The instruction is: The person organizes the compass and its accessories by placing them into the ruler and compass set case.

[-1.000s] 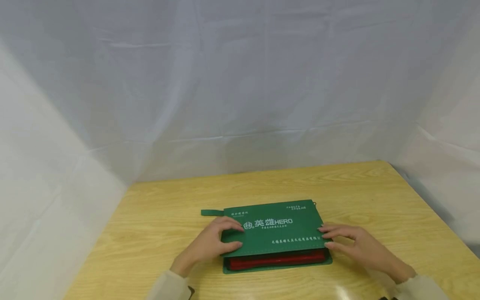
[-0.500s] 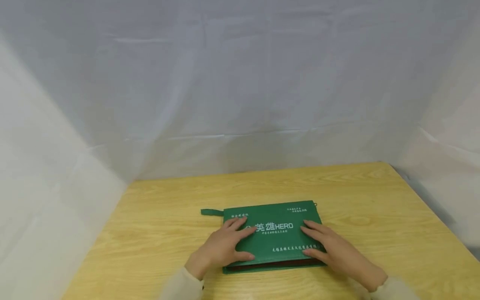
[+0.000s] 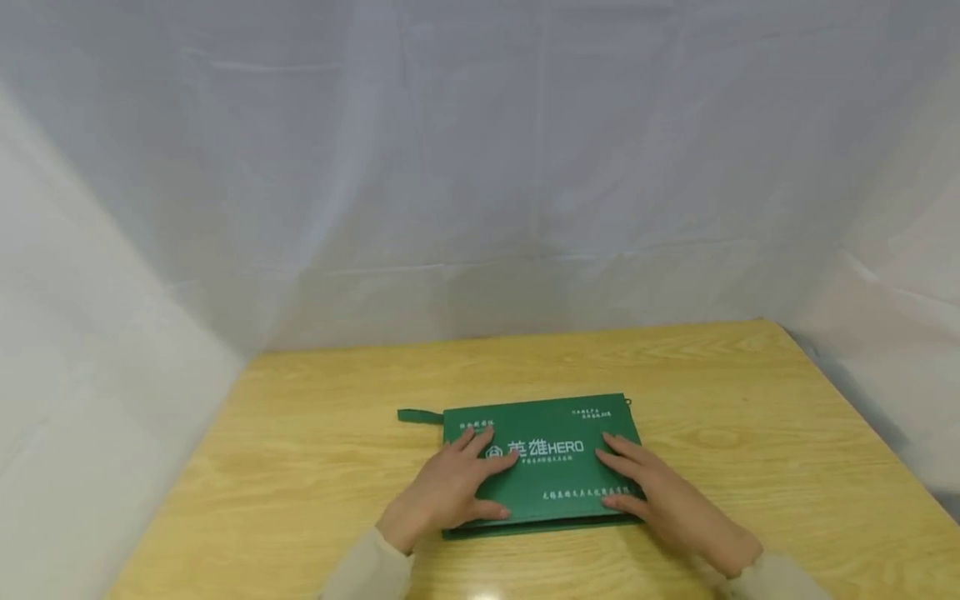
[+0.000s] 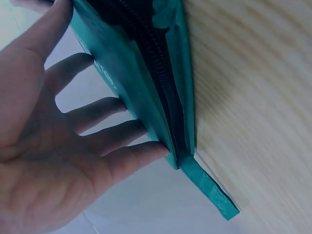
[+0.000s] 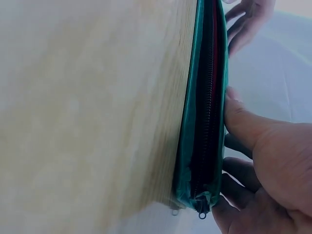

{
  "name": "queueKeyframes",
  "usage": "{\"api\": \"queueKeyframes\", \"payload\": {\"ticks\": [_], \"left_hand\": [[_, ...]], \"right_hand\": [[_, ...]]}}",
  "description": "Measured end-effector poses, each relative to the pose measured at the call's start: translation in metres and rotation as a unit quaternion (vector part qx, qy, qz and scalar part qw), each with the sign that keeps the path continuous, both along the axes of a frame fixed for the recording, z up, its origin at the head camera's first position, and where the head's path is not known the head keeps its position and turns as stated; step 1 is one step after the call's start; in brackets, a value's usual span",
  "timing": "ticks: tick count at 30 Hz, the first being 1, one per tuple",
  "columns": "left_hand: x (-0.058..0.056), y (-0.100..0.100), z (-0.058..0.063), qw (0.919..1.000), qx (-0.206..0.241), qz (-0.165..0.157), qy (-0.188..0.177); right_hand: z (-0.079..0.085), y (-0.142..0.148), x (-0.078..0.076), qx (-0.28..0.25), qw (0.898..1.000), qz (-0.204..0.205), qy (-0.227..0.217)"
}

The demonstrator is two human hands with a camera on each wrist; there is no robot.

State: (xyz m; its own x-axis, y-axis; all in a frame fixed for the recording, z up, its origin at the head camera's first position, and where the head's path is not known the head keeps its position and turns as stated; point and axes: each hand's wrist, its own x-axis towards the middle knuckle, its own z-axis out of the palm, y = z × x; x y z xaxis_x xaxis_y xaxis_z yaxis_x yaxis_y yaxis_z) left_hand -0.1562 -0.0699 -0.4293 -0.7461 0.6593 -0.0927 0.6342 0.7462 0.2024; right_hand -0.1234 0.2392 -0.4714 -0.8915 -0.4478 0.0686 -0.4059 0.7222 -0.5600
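A green zip case (image 3: pixel 551 479) with white "HERO" lettering lies flat on the table, its lid lowered. Fingertips of my left hand (image 3: pixel 446 490) rest spread on the lid's left part; my right hand (image 3: pixel 671 504) rests likewise on its right part. Neither hand grips it. A narrow gap shows along the near edge. In the left wrist view, black zipper teeth (image 4: pixel 163 73) run along the gap, near a green strap (image 4: pixel 209 187). The right wrist view shows a zipper pull (image 5: pixel 202 209) at the right end and a red strip inside.
The case stands on a light wooden table (image 3: pixel 337 392). White sheeting (image 3: pixel 480 167) hangs behind the table and along both sides. The table's far edge and right edge are visible.
Both hands have moved inward from the case's sides onto the lid. The lid has come down, narrowing the near gap and covering the red inside in the head view.
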Motion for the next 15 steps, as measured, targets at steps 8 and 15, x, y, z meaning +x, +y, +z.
{"api": "queueKeyframes", "payload": {"ticks": [8, 15], "left_hand": [[-0.012, 0.003, 0.004, 0.9997, 0.002, -0.004, -0.026], [-0.022, -0.001, 0.002, 0.9991, 0.008, 0.006, -0.042]], "right_hand": [[-0.002, 0.004, -0.013, -0.005, 1.000, -0.007, -0.024], [-0.003, 0.002, -0.026, -0.011, 1.000, 0.004, -0.027]]}}
